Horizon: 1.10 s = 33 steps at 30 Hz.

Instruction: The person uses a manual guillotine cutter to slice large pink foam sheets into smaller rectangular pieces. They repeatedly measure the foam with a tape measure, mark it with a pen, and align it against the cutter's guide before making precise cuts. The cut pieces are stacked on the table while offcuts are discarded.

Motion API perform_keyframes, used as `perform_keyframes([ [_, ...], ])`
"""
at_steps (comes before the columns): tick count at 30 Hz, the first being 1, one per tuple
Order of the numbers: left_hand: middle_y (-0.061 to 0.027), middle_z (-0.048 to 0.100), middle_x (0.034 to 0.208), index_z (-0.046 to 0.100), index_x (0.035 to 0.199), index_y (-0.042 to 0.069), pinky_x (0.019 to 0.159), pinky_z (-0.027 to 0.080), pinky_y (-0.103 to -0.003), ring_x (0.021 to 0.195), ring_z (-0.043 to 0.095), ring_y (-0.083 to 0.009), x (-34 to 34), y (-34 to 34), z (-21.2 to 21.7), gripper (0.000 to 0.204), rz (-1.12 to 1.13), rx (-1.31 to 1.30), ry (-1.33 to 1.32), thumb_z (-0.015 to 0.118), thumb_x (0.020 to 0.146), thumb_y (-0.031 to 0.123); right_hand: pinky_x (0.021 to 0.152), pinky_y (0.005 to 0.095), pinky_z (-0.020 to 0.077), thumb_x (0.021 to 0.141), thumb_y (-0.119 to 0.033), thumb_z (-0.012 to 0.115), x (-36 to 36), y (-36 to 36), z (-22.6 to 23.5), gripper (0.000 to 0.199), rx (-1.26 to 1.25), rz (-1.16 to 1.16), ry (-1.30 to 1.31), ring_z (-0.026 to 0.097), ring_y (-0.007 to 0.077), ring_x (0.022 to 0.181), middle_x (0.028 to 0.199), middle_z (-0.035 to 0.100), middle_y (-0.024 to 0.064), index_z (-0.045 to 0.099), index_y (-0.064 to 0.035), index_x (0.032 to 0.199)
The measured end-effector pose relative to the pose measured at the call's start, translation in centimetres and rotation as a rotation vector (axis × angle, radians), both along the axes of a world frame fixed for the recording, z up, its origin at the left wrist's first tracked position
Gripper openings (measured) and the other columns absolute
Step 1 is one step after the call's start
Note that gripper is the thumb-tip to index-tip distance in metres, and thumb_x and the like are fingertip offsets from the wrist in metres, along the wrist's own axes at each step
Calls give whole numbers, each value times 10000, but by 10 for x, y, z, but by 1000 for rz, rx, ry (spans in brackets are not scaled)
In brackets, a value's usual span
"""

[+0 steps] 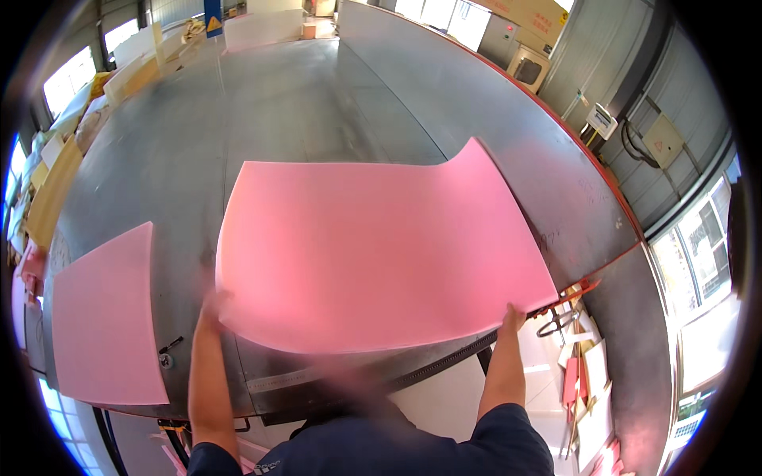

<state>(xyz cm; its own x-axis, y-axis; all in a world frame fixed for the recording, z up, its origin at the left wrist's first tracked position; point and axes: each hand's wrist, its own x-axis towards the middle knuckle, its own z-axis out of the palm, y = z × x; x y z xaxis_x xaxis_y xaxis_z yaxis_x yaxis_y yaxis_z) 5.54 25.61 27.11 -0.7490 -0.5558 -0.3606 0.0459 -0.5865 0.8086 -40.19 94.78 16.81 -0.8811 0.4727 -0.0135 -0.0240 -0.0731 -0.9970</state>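
Observation:
A large pink foam sheet (373, 254) lies in front of me on a grey metal table (286, 103). Its far right corner bends upward against the raised metal side wall. My right hand (514, 316) grips the sheet's near edge close to the right corner, the thumb on top. At the near left corner, my left hand (213, 305) holds the sheet's edge; motion blurs it and the fingers under the sheet are hidden. A second, smaller pink foam sheet (111, 317) lies flat at the left. Between the two sheets are a black marker (171, 345) and a small round tape measure (166, 361).
A tall metal side wall (444, 71) with a red rim runs along the table's right. Foam offcuts (587, 381) lean below the table's right end. Stacked foam blocks (55, 182) line the far left. A control box (601, 120) hangs by the right wall.

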Motion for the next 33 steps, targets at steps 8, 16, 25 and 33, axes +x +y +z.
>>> perform_keyframes([
  [8,-133,659,1016,597,1188,-39,674,576,-330,824,676,-222,69,74,103,419,467,-441,-44,546,793,92,577,349,520,820,24,657,-2,20,-68,516,-75,-180,-287,626,206,811,1024,628,110,506,16,1313],
  [16,-184,588,1333,450,1456,53,977,504,-519,1213,575,-342,116,7,-6,735,497,-9,-177,459,952,588,867,401,509,840,-11,540,-14,-86,-143,479,-77,-131,-356,604,243,1008,1161,620,130,509,-27,1318],
  [25,-173,571,1281,304,1468,-45,942,537,-394,1141,599,-296,105,126,-154,936,136,225,-658,654,864,578,1022,396,467,882,-144,669,8,-95,-89,640,-19,-44,-507,587,336,1217,1343,583,196,384,-27,1443],
  [33,-56,608,993,574,1150,84,620,516,-238,774,584,-158,-31,167,-142,552,563,378,-671,757,822,489,1040,419,460,861,-199,707,20,-107,-60,805,109,9,-586,572,385,1243,1382,549,236,276,-45,1522],
])
